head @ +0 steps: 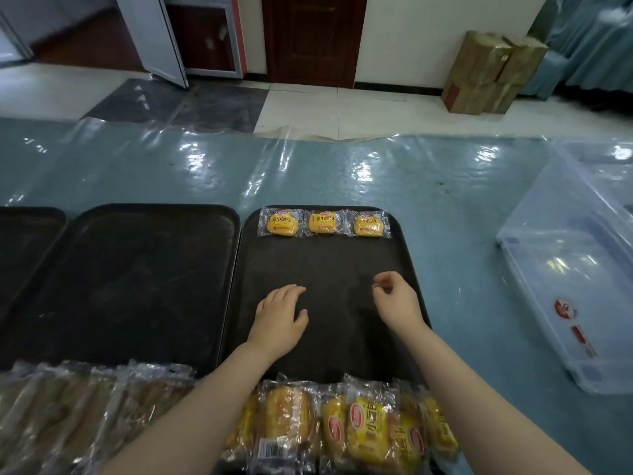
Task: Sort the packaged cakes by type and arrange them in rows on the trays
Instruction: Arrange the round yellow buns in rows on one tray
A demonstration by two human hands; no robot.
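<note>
— Yellow cakes (368, 437) are lying in a loose heap at the near edge, right under the forearms. Why are they sitting there?

— I think they are waiting there as the supply. Being so close to the body, they are easy to reach for either hand. Just to the left of them, brown cakes (85, 416) in clear wrappers are lying in their own pile, so the two types are already standing apart.

— And the hands, are they carrying something?

— No, both are holding nothing. The left hand (279, 318) is hovering over the right tray (329, 269) with the fingers relaxed and spread. The right hand (397, 299) is above the same tray with the fingers loosely curled, but nothing is between them.

— Where are the sorted cakes?

— Three yellow cakes (323, 222) are lying side by side along the far edge of the right tray, labels up, making one row. I judge the row is starting at the far edge so that later rows are filling toward the person without reaching over finished ones.

— And the other trays?

— The middle tray (130, 279) is carrying no cakes, probably being kept for the brown type. A third tray (24, 241) is showing only partly at the left. A clear bin (561, 269) is standing on the table at the right.
</note>
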